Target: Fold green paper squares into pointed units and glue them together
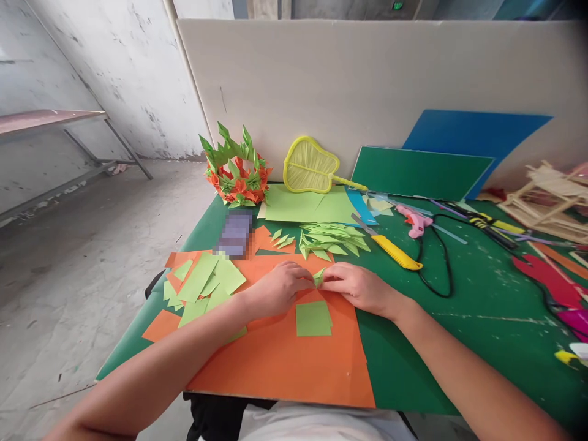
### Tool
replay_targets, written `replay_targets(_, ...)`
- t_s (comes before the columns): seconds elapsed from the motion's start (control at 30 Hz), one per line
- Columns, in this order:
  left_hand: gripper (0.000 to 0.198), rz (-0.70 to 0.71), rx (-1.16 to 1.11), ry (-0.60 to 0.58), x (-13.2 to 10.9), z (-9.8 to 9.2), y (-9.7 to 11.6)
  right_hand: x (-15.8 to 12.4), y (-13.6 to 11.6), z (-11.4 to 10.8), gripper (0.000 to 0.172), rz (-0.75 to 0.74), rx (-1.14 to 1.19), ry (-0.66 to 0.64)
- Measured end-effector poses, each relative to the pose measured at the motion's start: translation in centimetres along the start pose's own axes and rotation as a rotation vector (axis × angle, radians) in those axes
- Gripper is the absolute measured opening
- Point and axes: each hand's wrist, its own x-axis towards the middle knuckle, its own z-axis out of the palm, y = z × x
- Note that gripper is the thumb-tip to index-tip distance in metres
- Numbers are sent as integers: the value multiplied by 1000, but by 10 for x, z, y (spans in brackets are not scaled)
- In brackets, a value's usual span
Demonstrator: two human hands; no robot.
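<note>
Paper (318,279), green and folded small, pinched by both left-hand fingers (304,283) and right-hand fingers (334,285), over an orange sheet (275,364) on the counter (408,361). On the sheet, stacked green squares (313,319); farther off, a pile of pointed green folds (333,239), with a yellow cutter (395,252) just beside.

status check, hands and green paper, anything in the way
Left hand and right hand pinching small green piece. Green squares nearby on orange sheet. Nothing blocking; yellow cutter beyond right hand, not touching.
</note>
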Motion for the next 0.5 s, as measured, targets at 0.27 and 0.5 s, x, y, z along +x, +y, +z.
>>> replay_targets(0.27,39,88,116,-13,1,-3,1,-1,4,4,28,65,108,98)
replay_targets(0.5,38,26,26,18,1,0,2,3,7,4,28,16,10,71)
